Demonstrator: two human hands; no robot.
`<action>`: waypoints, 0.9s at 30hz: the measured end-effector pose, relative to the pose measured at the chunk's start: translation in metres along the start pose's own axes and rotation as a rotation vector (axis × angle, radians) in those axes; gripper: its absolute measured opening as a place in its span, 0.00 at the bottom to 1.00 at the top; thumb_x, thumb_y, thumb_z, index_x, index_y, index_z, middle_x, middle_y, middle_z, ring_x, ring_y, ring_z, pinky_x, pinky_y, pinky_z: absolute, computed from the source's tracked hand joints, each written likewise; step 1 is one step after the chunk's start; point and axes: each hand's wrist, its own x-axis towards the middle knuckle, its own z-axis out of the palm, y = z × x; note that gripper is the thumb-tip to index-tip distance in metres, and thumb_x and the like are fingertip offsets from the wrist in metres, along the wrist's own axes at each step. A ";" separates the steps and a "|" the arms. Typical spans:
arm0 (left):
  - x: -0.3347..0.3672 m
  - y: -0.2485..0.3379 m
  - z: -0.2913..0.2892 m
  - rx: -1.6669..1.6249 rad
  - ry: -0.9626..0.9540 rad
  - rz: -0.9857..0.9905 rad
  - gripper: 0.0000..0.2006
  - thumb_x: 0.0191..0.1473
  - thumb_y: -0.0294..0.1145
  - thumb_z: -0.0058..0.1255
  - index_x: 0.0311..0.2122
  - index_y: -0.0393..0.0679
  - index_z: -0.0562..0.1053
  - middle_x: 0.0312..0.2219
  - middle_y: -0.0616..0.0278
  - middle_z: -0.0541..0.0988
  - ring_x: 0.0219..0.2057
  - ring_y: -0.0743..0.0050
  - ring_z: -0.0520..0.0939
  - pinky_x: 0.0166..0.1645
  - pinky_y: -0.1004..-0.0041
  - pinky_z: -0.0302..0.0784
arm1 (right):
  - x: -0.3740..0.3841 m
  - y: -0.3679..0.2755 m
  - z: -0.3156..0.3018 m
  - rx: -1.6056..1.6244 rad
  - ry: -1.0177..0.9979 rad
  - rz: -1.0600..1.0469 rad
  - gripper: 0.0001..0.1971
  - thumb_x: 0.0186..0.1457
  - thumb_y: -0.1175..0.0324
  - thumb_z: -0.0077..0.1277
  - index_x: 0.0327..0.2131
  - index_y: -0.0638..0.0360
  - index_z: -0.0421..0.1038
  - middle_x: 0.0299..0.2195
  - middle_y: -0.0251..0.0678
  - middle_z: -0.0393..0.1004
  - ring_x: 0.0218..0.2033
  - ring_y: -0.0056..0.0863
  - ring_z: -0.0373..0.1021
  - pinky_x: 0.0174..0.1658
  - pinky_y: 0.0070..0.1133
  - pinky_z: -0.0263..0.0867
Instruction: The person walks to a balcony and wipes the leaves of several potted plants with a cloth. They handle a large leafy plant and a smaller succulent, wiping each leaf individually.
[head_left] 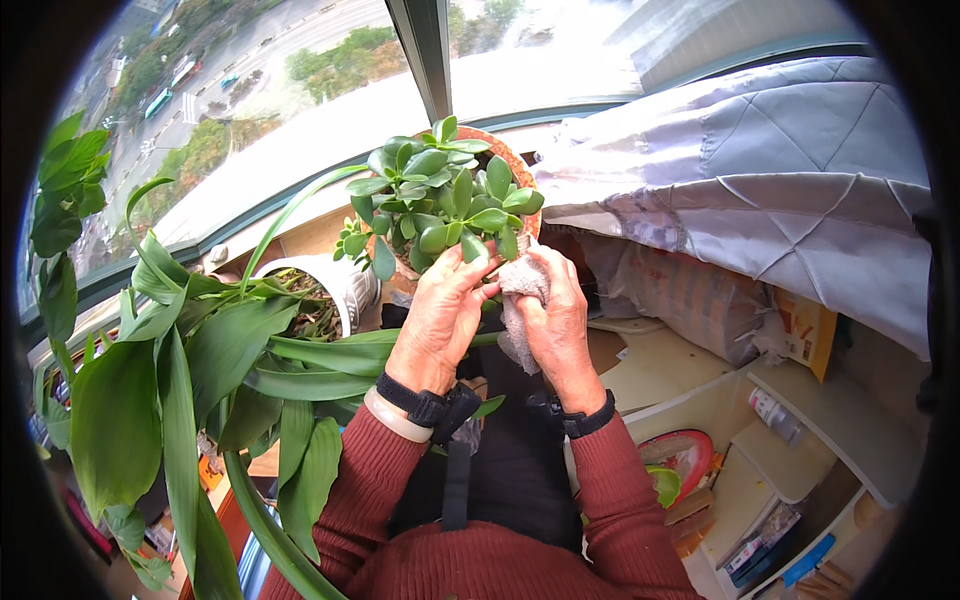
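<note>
A jade plant (430, 190) with thick rounded green leaves grows in an orange-rimmed pot (520, 165) by the window. At its near side, my left hand (445, 315) is closed, thumb and fingers pinching around a low leaf. The fingertips partly hide that leaf. Just to the right, my right hand (558, 320) grips a crumpled greyish-white cloth (520, 280). Its upper part presses close to the plant's lower leaves, while a loose end hangs below the fingers.
Long broad leaves (200, 350) from a plant in a white pot (350, 285) spread at left. Window glass (270, 130) stands beyond. Quilted silvery fabric (750, 190) drapes at right, above a plastic bag (690, 300) and open shelves (830, 430) with a bottle (778, 415).
</note>
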 end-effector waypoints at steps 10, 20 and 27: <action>0.013 0.002 0.000 -0.033 -0.039 -0.020 0.20 0.60 0.29 0.56 0.57 0.42 0.71 0.53 0.65 0.76 0.54 0.72 0.76 0.54 0.67 0.72 | 0.041 -0.008 0.019 -0.100 0.126 -0.170 0.14 0.50 0.83 0.52 0.42 0.62 0.75 0.43 0.45 0.70 0.41 0.42 0.74 0.44 0.30 0.72; 0.010 0.009 -0.003 0.012 -0.030 -0.061 0.24 0.61 0.34 0.57 0.61 0.45 0.67 0.59 0.59 0.74 0.62 0.60 0.73 0.58 0.54 0.75 | 0.018 -0.003 -0.023 -0.103 0.096 -0.101 0.14 0.48 0.84 0.56 0.40 0.63 0.77 0.41 0.40 0.73 0.41 0.35 0.75 0.46 0.27 0.72; 0.012 0.003 -0.007 -0.065 0.040 -0.038 0.18 0.70 0.38 0.46 0.60 0.44 0.68 0.57 0.55 0.76 0.59 0.57 0.76 0.57 0.51 0.76 | 0.075 0.016 0.002 -0.081 0.109 -0.219 0.13 0.53 0.80 0.51 0.42 0.60 0.76 0.44 0.50 0.71 0.40 0.51 0.75 0.43 0.38 0.73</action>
